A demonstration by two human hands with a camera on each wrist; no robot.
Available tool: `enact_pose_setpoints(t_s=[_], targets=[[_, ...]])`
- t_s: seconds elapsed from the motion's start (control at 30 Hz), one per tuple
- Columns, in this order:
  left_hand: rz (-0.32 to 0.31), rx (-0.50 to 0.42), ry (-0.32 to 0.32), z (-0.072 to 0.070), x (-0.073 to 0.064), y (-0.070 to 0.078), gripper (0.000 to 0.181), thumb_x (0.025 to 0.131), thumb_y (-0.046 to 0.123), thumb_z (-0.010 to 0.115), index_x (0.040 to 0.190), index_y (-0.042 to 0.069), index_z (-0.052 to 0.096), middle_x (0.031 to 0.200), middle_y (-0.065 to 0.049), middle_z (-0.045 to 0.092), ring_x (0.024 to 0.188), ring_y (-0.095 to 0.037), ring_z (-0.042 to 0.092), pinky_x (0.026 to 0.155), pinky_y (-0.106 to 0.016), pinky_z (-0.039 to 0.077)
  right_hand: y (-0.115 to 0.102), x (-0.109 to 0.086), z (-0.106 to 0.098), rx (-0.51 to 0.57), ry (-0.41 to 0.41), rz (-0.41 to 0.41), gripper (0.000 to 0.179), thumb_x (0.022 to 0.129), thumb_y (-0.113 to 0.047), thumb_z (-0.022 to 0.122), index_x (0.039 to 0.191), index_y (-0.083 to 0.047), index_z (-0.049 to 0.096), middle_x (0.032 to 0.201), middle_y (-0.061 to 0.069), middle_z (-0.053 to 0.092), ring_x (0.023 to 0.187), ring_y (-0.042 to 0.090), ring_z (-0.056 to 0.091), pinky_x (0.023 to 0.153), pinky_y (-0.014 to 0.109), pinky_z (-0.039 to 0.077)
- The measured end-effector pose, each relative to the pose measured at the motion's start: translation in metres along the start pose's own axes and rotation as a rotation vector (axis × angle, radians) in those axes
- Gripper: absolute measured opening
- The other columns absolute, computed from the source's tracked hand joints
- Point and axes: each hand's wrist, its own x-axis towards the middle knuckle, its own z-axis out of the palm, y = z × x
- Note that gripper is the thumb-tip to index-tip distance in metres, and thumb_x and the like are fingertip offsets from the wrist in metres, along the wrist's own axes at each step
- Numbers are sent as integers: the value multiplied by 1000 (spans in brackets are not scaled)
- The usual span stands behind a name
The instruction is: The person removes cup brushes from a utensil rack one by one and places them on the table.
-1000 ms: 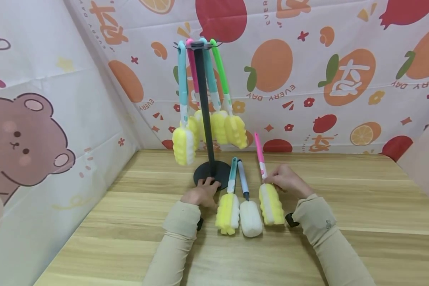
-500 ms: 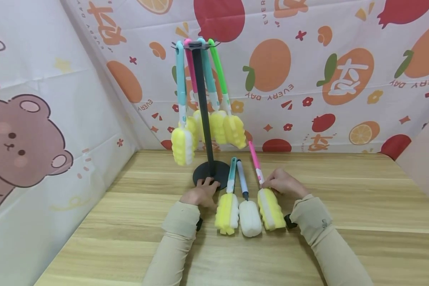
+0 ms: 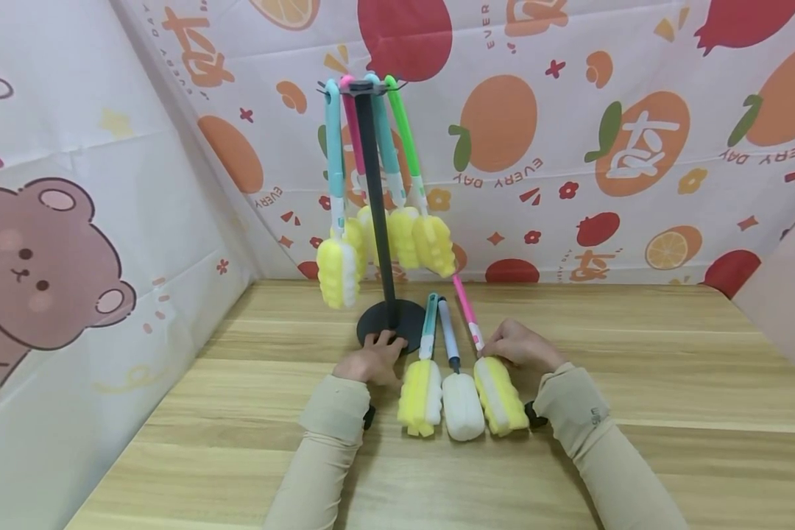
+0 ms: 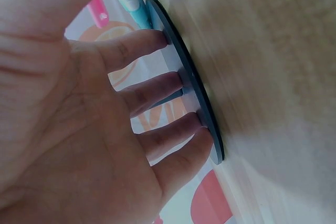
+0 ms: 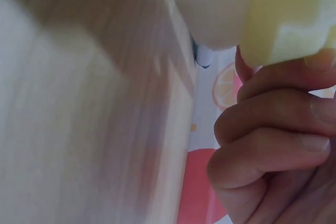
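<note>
My left hand rests its fairly straight fingertips on the round black base of an upright stand. Toward the right, my right hand pinches a pink-handled sponge brush at its neck, just above the yellow and white head. In the right wrist view the curled fingers lie beside that sponge head. Between the hands lie a teal-handled sponge brush and a white sponge brush with a pale blue handle, side by side, heads toward me.
The stand's black pole rises to a hooked top. Several yellow sponge brushes hang from it, including a light blue-handled brush and a green-handled brush. Printed cloth closes off the back of the wooden table.
My right hand has drawn the pink-handled brush toward me and left, its handle tip swinging left, so it lies nearer the white brush. The left hand stays on the base.
</note>
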Motion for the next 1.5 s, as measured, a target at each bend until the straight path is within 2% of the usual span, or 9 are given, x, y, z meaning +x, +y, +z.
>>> enact_pose_setpoints(t_s=[0.1, 0.2, 0.43, 0.57, 0.8, 1.13, 1.37, 1.5], targets=[[4, -3, 2, 0, 0, 0, 82, 85, 25, 85, 153, 9, 43, 160, -19, 27, 144, -47, 24, 108, -59, 36, 1, 0, 1, -10, -9, -3, 18, 92, 0, 63, 79, 8, 73, 55, -4, 33, 49, 9, 32, 47, 24, 29], [4, -5, 0, 0, 1, 0, 81, 85, 24, 85, 153, 9, 43, 160, -19, 28, 144, -47, 24, 108, -59, 35, 1, 1, 3, 25, -16, 12, 17, 92, 0, 64, 79, 8, 73, 55, -4, 32, 51, 10, 34, 49, 24, 30], [3, -1, -11, -1, 1, 0, 81, 86, 25, 84, 154, 10, 41, 160, -18, 26, 144, -47, 22, 109, -58, 35, 4, 3, 3, -54, -17, -18, 25, 94, -3, 63, 70, 3, 69, 53, -4, 33, 49, 10, 35, 49, 24, 30], [-2, 1, -15, -1, 1, 0, 82, 86, 25, 84, 154, 11, 41, 161, -18, 25, 145, -47, 21, 109, -59, 35, 4, 5, 3, -54, -34, -20, 29, 96, -4, 62, 68, 0, 68, 53, -4, 32, 50, 10, 34, 50, 24, 31], [2, -2, -8, 0, 1, -1, 82, 85, 25, 85, 153, 10, 42, 160, -19, 26, 144, -48, 22, 109, -59, 34, 5, 7, -1, -184, -96, -129, 29, 99, -6, 58, 72, -1, 68, 56, -3, 38, 50, 9, 34, 51, 23, 30], [12, 7, -3, 1, 2, -1, 81, 85, 23, 85, 153, 9, 43, 160, -19, 28, 144, -47, 24, 108, -59, 35, 5, 6, -7, -225, -136, -146, 28, 100, -6, 56, 76, -1, 69, 58, -2, 42, 51, 9, 36, 51, 23, 32], [6, 3, -8, -1, 1, -1, 78, 88, 21, 82, 154, 10, 42, 161, -19, 26, 145, -47, 22, 108, -58, 36, 3, 4, -10, -232, -194, -182, 29, 102, -4, 52, 76, -2, 66, 57, -2, 44, 50, 10, 39, 51, 23, 34], [23, 15, -7, -2, 1, -3, 76, 90, 20, 80, 155, 9, 42, 161, -19, 26, 146, -48, 22, 109, -59, 35, 2, 4, -11, -225, -218, -172, 27, 102, -6, 53, 79, -2, 66, 58, -1, 45, 50, 10, 39, 50, 23, 33]])
